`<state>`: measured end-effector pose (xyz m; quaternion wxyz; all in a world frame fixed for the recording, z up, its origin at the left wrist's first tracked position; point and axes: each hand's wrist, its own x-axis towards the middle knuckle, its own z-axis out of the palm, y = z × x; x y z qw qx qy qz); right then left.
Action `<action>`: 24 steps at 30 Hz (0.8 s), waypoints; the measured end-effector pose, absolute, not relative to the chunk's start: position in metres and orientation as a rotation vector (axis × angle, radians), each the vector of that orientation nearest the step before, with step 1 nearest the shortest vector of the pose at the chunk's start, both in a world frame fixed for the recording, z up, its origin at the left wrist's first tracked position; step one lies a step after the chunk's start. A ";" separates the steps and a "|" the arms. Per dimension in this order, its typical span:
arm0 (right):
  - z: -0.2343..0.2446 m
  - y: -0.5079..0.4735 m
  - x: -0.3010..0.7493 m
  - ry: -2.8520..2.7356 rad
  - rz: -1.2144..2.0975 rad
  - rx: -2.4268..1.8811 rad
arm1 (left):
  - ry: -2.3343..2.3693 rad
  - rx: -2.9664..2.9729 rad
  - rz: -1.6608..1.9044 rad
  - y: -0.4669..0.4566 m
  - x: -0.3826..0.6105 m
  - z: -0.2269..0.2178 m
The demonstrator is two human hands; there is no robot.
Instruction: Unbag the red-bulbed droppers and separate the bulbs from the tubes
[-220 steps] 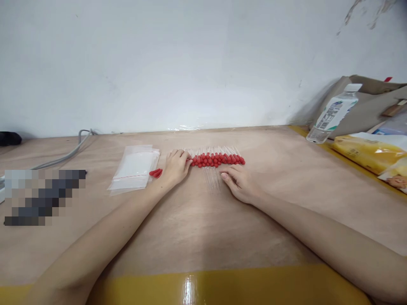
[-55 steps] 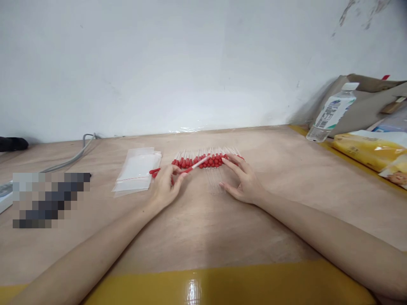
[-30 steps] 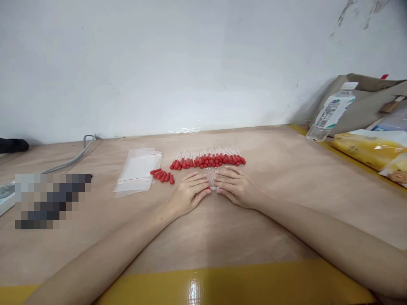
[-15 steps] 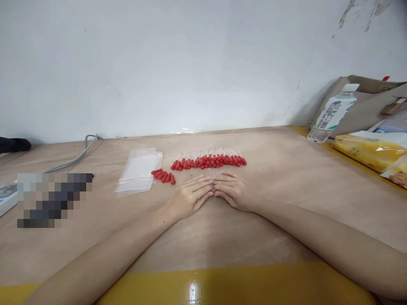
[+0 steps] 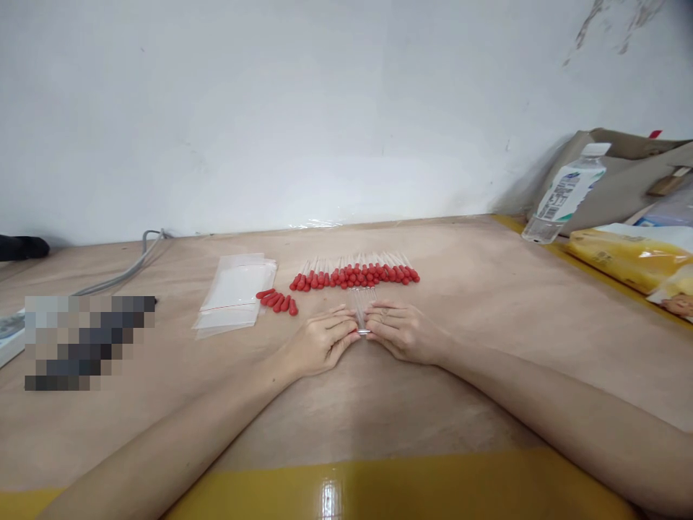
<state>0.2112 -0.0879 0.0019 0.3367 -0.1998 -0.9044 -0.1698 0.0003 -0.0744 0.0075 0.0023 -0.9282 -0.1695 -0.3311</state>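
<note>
My left hand (image 5: 320,341) and my right hand (image 5: 401,331) meet at the middle of the table, fingers curled inward and pressed against a small bunch of clear glass tubes (image 5: 362,312) from both sides. Just beyond the tubes lies a row of droppers with red rubber bulbs (image 5: 354,274). Several loose red bulbs (image 5: 277,300) lie to the left of my left hand. A stack of clear zip bags (image 5: 235,290) lies further left.
A grey cable (image 5: 127,266) runs along the back left. At the right edge stand a tilted water bottle (image 5: 566,193), a tan bag (image 5: 628,173) and yellow packets (image 5: 622,258). Yellow tape (image 5: 379,484) lines the near table edge.
My left hand put down a dropper and came to the middle. Both hands went from lying flat to curling round the clear tubes, gathering them into a tighter bunch.
</note>
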 end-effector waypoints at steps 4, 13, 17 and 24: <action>0.003 -0.089 0.212 -2.350 -0.485 -0.481 | -0.546 -2.963 -1.021 -0.075 -0.002 0.008; 0.003 -0.089 0.219 -2.326 -0.539 -0.417 | -0.533 -2.966 -1.024 -0.075 -0.011 0.007; 0.003 -0.083 0.232 -2.258 -0.493 -0.546 | -0.629 -2.908 -1.072 -0.073 -0.023 0.008; -0.007 -0.070 0.242 -2.083 -0.372 -1.113 | -1.209 -2.581 -1.206 -0.045 -0.041 0.026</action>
